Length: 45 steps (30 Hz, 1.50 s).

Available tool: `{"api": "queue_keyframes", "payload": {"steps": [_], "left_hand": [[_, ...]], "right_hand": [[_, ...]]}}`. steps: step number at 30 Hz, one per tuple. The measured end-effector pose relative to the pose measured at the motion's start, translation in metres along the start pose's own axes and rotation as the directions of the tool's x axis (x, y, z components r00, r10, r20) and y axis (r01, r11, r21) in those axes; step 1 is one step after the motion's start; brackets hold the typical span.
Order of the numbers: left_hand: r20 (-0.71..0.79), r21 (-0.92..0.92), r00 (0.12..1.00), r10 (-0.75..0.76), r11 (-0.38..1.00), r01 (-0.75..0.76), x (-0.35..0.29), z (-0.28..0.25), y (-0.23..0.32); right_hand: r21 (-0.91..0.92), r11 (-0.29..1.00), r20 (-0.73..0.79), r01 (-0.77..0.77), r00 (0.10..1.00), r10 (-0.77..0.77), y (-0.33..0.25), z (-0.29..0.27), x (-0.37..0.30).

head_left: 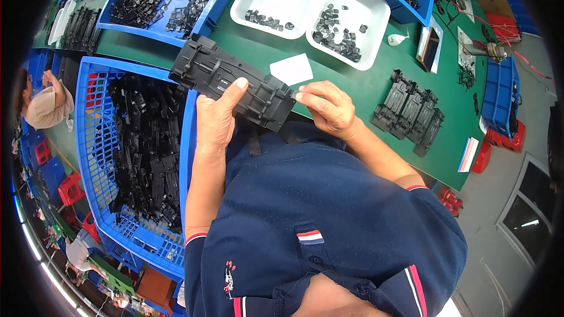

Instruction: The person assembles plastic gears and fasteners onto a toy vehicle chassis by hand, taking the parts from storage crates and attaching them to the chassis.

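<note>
A long black moulded plastic housing [202,70] is tilted above the near edge of the green table. My left hand [214,118] grips it from below, thumb pressed on its upper face. At the housing's right end my right hand [330,110] has thumb and index finger pinched together at the corner. Whatever lies between those fingertips is too small to make out. Beyond my hands, two white trays [315,20] hold small black clips [338,38]. A white slip of paper [292,70] lies between the housing and the trays.
Several finished-looking black housings [408,111] lie side by side on the table [358,91] at right. A blue crate [97,141] full of black housings stands at left. Blue bins [205,23] of small black parts line the back. Co-workers [50,105] sit farther left.
</note>
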State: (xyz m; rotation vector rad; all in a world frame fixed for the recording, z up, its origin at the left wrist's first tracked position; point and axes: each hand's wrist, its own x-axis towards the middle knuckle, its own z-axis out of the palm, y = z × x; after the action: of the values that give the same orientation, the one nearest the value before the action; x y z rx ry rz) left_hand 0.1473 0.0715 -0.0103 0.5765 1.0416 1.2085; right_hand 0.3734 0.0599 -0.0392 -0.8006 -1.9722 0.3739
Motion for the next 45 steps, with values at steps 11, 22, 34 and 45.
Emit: {"api": "queue_keyframes", "payload": {"steps": [11,22,34,45], "left_hand": [[0.009,0.080,1.000,-0.005,0.997,0.005,-0.009,0.004,0.003],[0.028,0.145,0.999,0.021,0.989,-0.025,-0.010,0.007,0.003],[0.036,0.198,0.998,0.046,0.979,-0.052,-0.011,0.013,0.007],[0.050,0.196,0.997,0.065,0.978,-0.074,-0.011,0.016,0.008]], "right_hand": [[0.024,1.000,0.012,-0.019,1.000,0.019,-0.003,0.002,-0.002],[-0.002,1.000,0.029,-0.023,0.999,0.023,-0.004,0.002,-0.003],[-0.013,0.999,0.036,-0.034,0.999,0.034,-0.001,0.003,-0.003],[-0.004,0.998,0.060,-0.055,0.997,0.055,0.003,0.005,-0.002]]}}
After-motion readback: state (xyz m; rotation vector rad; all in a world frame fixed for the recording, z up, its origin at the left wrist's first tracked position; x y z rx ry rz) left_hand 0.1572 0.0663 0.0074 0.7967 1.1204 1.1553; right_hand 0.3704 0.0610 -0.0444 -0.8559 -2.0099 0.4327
